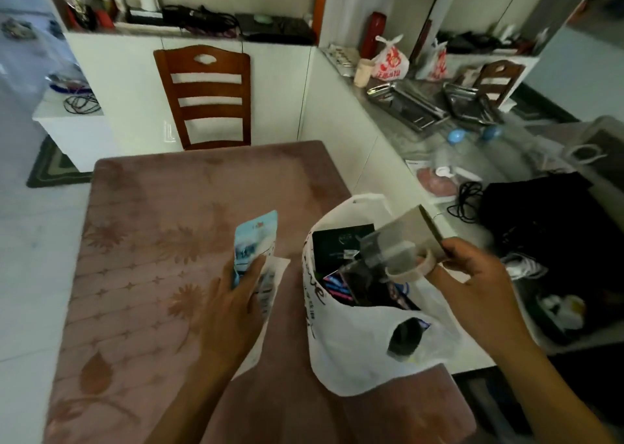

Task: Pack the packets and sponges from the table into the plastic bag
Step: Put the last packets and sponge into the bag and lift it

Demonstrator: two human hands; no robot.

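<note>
A white plastic bag (358, 352) stands open on the pink table (141, 241) at the right, with several dark packets (341, 244) inside. My right hand (472, 275) holds a grey packet (401, 237) over the bag's mouth; the bag's handle loop lies around its fingers. My left hand (236, 302) grips a light-blue packet (255, 241) left of the bag, above a white packet (270, 295) that lies flat on the table under the hand.
A brown wooden chair (209, 96) stands at the table's far edge. To the right runs a white counter (388, 146) with metal trays, bags, a black cable and a black cloth (540, 221). White cabinets line the back.
</note>
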